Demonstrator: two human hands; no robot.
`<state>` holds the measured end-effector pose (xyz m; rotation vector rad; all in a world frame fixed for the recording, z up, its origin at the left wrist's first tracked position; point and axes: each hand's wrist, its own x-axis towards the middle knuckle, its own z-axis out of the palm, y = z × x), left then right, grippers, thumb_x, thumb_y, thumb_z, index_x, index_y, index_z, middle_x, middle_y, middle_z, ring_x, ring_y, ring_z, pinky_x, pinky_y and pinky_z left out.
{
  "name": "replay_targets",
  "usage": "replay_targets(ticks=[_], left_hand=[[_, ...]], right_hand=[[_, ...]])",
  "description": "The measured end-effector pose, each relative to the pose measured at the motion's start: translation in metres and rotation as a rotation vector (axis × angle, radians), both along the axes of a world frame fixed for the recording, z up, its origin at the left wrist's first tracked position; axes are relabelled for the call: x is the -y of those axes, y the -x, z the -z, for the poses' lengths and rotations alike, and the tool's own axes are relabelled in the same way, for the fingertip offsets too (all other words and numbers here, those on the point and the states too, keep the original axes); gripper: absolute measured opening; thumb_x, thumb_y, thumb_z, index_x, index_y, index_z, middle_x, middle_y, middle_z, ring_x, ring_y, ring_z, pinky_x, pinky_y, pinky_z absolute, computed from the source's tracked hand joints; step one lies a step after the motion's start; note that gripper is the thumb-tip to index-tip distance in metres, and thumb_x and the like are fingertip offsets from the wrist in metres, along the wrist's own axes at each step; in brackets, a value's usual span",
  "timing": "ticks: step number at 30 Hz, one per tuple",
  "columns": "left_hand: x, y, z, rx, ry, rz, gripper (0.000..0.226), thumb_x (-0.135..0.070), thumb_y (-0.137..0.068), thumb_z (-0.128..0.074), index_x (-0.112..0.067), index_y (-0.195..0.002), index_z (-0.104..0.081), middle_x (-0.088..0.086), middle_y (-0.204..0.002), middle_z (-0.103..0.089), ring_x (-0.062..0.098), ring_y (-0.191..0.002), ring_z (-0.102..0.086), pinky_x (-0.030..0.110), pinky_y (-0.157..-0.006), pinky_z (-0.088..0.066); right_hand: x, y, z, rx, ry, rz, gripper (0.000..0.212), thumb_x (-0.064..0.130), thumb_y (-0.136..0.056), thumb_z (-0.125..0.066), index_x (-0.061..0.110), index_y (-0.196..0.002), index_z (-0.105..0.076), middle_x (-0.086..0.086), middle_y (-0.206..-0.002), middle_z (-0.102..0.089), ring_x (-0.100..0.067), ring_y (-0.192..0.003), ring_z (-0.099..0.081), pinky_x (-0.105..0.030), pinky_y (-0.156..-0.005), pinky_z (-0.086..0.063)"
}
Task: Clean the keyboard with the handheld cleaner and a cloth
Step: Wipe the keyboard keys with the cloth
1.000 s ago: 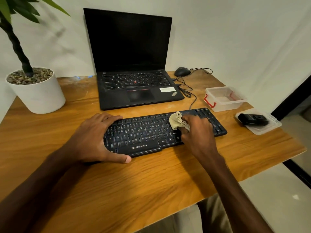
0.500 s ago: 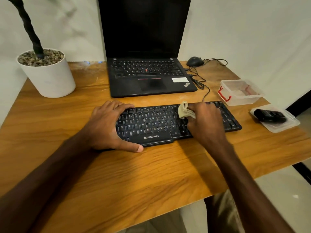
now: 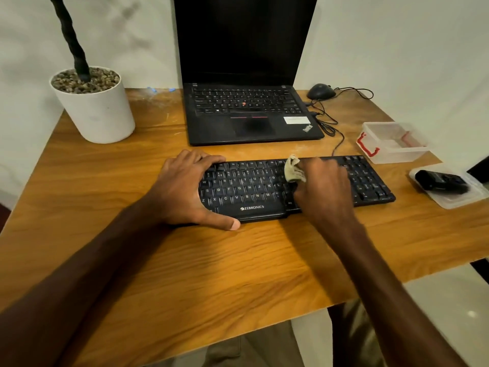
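I have the left hand (image 3: 185, 186) clamped across the left end of the Zebronics keyboard (image 3: 248, 189), fingers hooked over its far edge and thumb pressed to the near edge. I judge that brace is there so the board won't slide on the wooden desk (image 3: 185, 274) under the rubbing. The right hand (image 3: 322, 186) is clenched round a small beige cloth (image 3: 292, 170), bunched tight so a corner pokes up past the knuckles. It bears down on the keys just right of the letter block, and the keyboard lies flat in front of the open ThinkPad laptop (image 3: 251, 120).

The handheld cleaner (image 3: 439, 181), a black unit, lies untouched on an upturned clear lid (image 3: 460, 200) beside the keyboard's right end, parked within reach. Behind it the clear plastic box (image 3: 397, 154) with red latches stands open. Something pale lies at its bottom, though from my feed I can't tell whether that is a wipe or only glare.
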<state>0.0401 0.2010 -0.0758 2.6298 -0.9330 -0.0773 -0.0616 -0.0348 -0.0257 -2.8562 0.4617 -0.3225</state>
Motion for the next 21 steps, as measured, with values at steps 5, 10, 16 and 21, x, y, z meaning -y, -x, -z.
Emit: replay_targets(ticks=[5,10,16,21], left_hand=[[0.0,-0.001,0.002,0.023,-0.002,-0.007,0.14,-0.109,-0.036,-0.053,-0.037,-0.154,-0.035,-0.006,-0.143,-0.045,0.016,-0.132,-0.04,0.048,-0.116,-0.032],[0.001,0.0,0.0,0.014,0.014,-0.009,0.139,-0.107,-0.036,-0.055,-0.036,-0.154,-0.036,-0.006,-0.143,-0.045,0.017,-0.132,-0.04,0.045,-0.115,-0.03],[0.0,0.0,0.001,0.021,0.013,-0.006,0.14,-0.108,-0.036,-0.053,-0.035,-0.154,-0.036,-0.005,-0.141,-0.045,0.016,-0.131,-0.04,0.045,-0.116,-0.03],[0.002,0.0,0.002,0.03,0.027,-0.009,0.14,-0.107,-0.035,-0.053,-0.034,-0.153,-0.038,-0.006,-0.139,-0.046,0.016,-0.13,-0.04,0.045,-0.115,-0.031]], right_hand=[[-0.054,-0.005,0.008,0.004,-0.041,-0.185,0.032,0.009,-0.094,-0.065,0.014,-0.126,-0.062,-0.002,-0.114,-0.067,-0.015,-0.09,-0.056,-0.024,-0.079,-0.053],[-0.019,-0.008,-0.009,0.069,-0.133,-0.117,0.04,0.007,-0.088,-0.073,0.015,-0.126,-0.068,-0.001,-0.115,-0.073,-0.009,-0.089,-0.062,-0.016,-0.072,-0.05],[-0.013,-0.001,-0.002,0.002,0.002,-0.025,0.036,0.006,-0.091,-0.067,0.01,-0.127,-0.063,-0.007,-0.115,-0.071,-0.022,-0.097,-0.066,-0.035,-0.084,-0.058],[-0.066,-0.005,0.005,-0.014,-0.041,-0.208,0.039,0.013,-0.093,-0.067,0.013,-0.132,-0.06,-0.004,-0.117,-0.066,-0.02,-0.1,-0.062,-0.03,-0.084,-0.056]])
